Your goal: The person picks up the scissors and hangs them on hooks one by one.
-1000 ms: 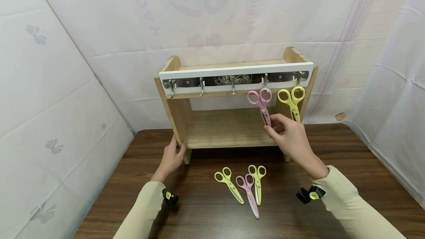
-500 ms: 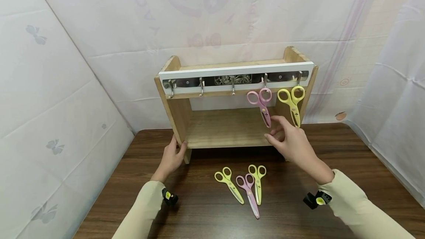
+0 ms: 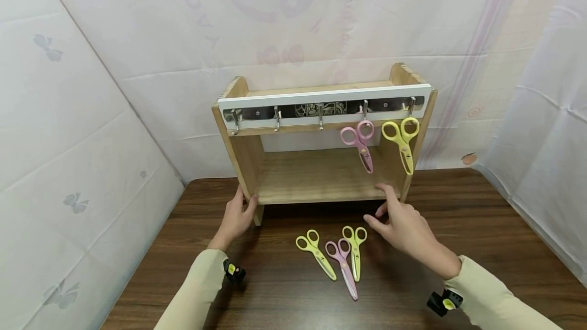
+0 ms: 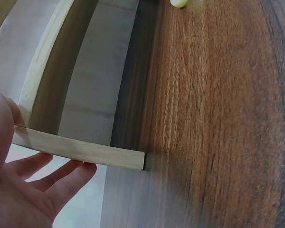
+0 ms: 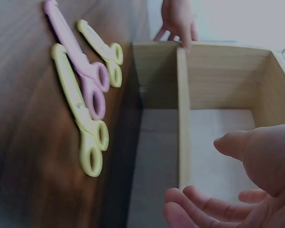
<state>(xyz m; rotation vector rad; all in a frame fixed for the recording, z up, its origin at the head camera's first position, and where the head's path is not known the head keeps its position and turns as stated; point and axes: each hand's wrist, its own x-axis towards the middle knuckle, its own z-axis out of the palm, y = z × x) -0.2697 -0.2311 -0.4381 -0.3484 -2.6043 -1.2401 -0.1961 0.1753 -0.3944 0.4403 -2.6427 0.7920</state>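
Observation:
My left hand (image 3: 235, 219) grips the lower left side of the wooden shelf (image 3: 316, 198), its thumb on the front and its fingers round the outside of the side panel (image 4: 78, 148). A pair of pink scissors (image 3: 364, 153) hangs by a finger loop from a hook, and yellow scissors (image 3: 404, 147) hang on the hook at its right. Below them my right hand (image 3: 405, 225) is in the air, thumb and fingers apart, holding nothing. On the table in front of the shelf lie two yellow scissors (image 3: 319, 257) (image 5: 78, 107) and one pink pair (image 3: 345, 271).
A white rail (image 3: 289, 100) with several metal hooks (image 3: 277, 118) runs across the shelf's front; the three on the left carry nothing. The shelf stands on a dark wooden table (image 3: 284, 304). White patterned cloth (image 3: 137, 29) encloses the back and sides.
My right hand has let go of the pink scissors, which now hang from the hook, and has moved down toward the table. My left hand has stayed on the shelf.

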